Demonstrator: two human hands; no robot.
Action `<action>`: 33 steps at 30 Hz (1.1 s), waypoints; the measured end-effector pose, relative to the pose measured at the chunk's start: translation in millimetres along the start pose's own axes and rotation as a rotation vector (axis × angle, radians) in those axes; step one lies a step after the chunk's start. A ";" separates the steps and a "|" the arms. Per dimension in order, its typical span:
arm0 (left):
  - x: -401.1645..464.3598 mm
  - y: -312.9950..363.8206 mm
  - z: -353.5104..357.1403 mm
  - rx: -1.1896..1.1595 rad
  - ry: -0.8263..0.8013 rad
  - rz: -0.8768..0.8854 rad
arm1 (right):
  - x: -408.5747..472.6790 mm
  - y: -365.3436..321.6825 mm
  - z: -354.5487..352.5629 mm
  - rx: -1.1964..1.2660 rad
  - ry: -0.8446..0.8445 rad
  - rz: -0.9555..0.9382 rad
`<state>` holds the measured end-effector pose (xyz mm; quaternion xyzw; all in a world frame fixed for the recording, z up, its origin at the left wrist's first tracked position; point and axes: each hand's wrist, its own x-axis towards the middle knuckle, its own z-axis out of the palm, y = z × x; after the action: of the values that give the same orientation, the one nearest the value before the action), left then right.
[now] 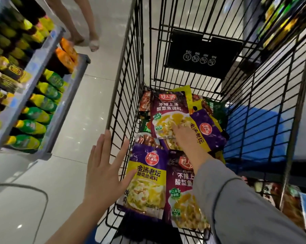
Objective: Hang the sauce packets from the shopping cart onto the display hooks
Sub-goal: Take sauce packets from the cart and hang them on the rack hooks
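Note:
A black wire shopping cart (124, 71) fills the middle of the view and holds several sauce packets. My right hand (185, 138) reaches down into it, fingers straight, fingertips on a dark purple packet (168, 110) lying in the middle of the pile. A purple and yellow packet (148, 173) and another dark purple packet (182, 184) lie nearer to me. A further purple and yellow packet (208, 131) sits to the right of my hand. My left hand (104, 169) is spread flat against the outside of the cart's left wall. No display hooks are in view.
A shelf (48, 95) of green and yellow bottles stands on the left, across a strip of pale floor. A person's legs (81, 23) stand at the far end of the aisle. Dark shelves with goods (286, 22) run along the right. A blue item (258, 131) lies beyond the cart's right wall.

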<state>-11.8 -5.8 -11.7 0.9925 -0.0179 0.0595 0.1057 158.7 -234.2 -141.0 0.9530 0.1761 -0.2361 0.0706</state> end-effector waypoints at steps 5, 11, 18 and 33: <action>0.3 -2.0 0.5 0.010 -0.001 0.008 | -15.0 -1.7 -0.6 -0.004 0.099 -0.044; -0.3 -1.3 -1.7 -0.023 -0.009 -0.004 | -98.4 14.6 -16.1 0.254 0.581 0.023; -1.3 -1.5 -1.2 -0.008 -0.054 -0.013 | -206.7 -1.3 33.4 0.274 -0.052 -0.025; -1.0 -2.0 -0.7 -0.024 -0.032 -0.008 | -128.9 -11.4 11.3 0.580 -0.192 0.280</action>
<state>-12.8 -3.7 -11.6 0.9920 -0.0164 0.0427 0.1173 43.2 -265.0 -90.3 0.9218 -0.0384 -0.3529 -0.1555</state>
